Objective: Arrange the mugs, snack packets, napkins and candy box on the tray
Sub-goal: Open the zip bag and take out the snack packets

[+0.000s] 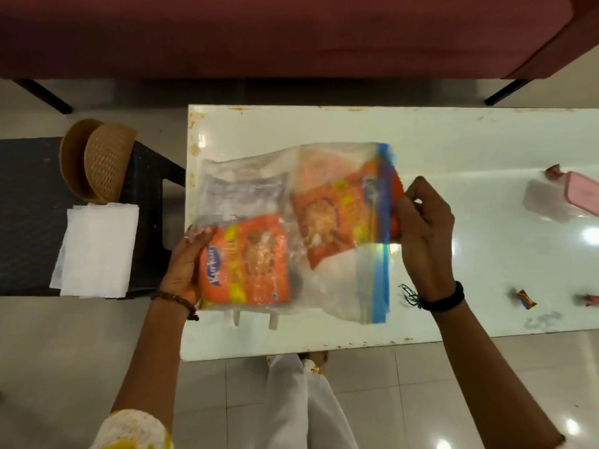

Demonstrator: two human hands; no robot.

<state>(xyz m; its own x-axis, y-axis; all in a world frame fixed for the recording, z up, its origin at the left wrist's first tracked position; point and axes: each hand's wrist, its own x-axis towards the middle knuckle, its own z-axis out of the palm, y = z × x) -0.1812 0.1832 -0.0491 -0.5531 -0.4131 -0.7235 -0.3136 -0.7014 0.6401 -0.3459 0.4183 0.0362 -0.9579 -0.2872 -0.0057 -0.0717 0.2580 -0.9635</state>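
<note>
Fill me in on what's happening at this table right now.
A person stands at the white table holding a clear zip bag above it. The left hand grips the bag's closed end, over an orange snack packet inside. The right hand pinches a second orange packet at the bag's blue zip end. Napkins and woven baskets sit on a dark stool to the left. No tray is in view.
</note>
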